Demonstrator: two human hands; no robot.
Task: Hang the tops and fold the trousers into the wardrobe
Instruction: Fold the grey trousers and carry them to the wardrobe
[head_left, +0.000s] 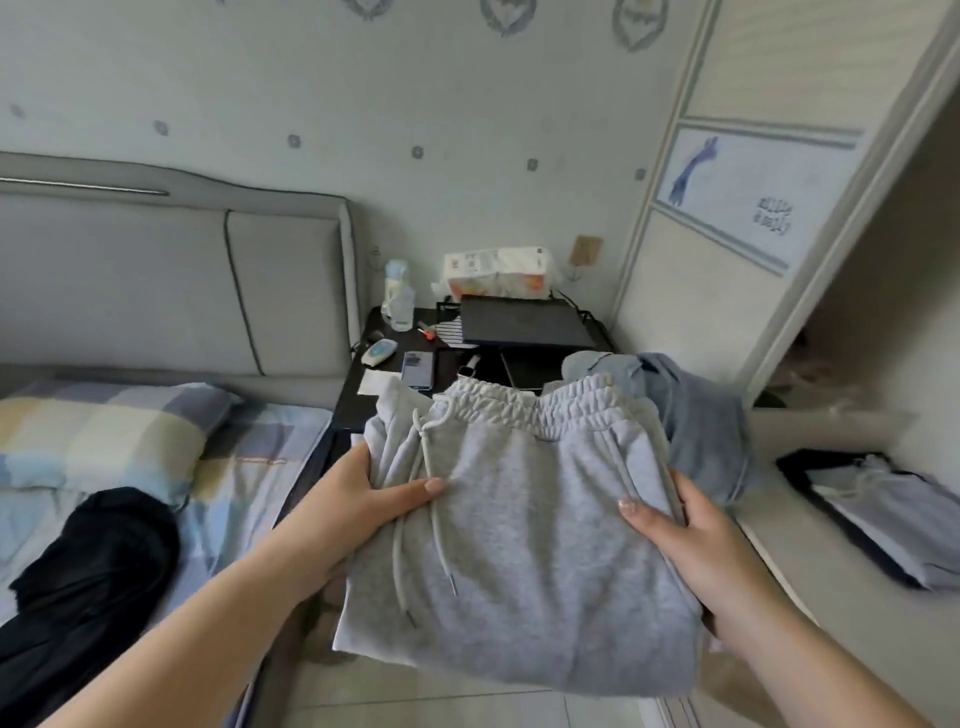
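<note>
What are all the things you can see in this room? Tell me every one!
grey sweatpants: one, light grey, folded, held up between both hands
blue garment: one, blue-grey, behind the sweatpants
folded clothes: one pile, navy and pale, on the ledge at right
black garment: one, black, on the bed
pillow: one, checked blue and yellow, at the head of the bed
headboard: one, grey, against the wall
bedside table: one, black, beside the bed
tissue pack: one, white and orange, on the table
phone: one, dark, on the table
bottle: one, clear, on the table
left hand: one, gripping the sweatpants' left edge
right hand: one, gripping the right edge
</note>
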